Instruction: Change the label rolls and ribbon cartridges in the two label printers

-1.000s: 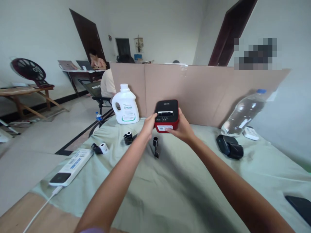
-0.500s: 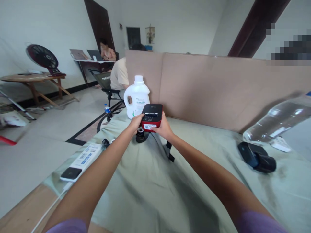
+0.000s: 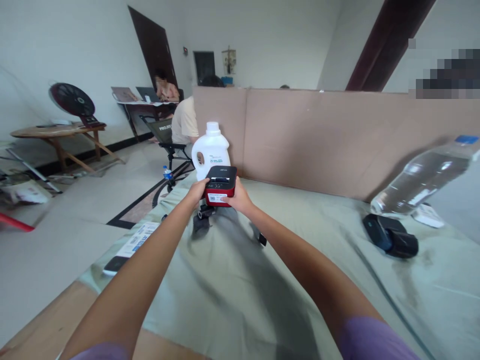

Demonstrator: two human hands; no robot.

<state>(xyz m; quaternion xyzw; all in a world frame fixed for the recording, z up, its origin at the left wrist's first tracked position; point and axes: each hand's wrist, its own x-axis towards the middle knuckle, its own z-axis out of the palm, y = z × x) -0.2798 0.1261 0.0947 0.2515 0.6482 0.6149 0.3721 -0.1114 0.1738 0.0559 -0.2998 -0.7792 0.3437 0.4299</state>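
Observation:
Both my hands grip a small black-and-red label printer (image 3: pixel 221 176) from its two sides, over the far part of the cloth-covered table. My left hand (image 3: pixel 197 192) is closed on its left edge. On the other side, my right hand (image 3: pixel 240 196) has its thumb across the red front, by a white sticker. Directly behind the printer stands a white jug (image 3: pixel 211 147) with a handle and a cap; the printer hides its lower part. Below lies a dark object (image 3: pixel 204 214), partly covered and blurred. A black strap end (image 3: pixel 261 239) shows beside my right forearm.
A tall cardboard panel (image 3: pixel 300 140) borders the table's far side. To the right lie a clear plastic bottle (image 3: pixel 423 172) and a dark device (image 3: pixel 390 235). A white box (image 3: pixel 138 239) with a phone (image 3: pixel 114 265) sits at left. A seated person (image 3: pixel 184 120) is beyond the panel.
My hands and the printer have shifted a little left and slightly down in the picture. The view has also moved, bringing more of the clear bottle into sight. Both hands keep their hold.

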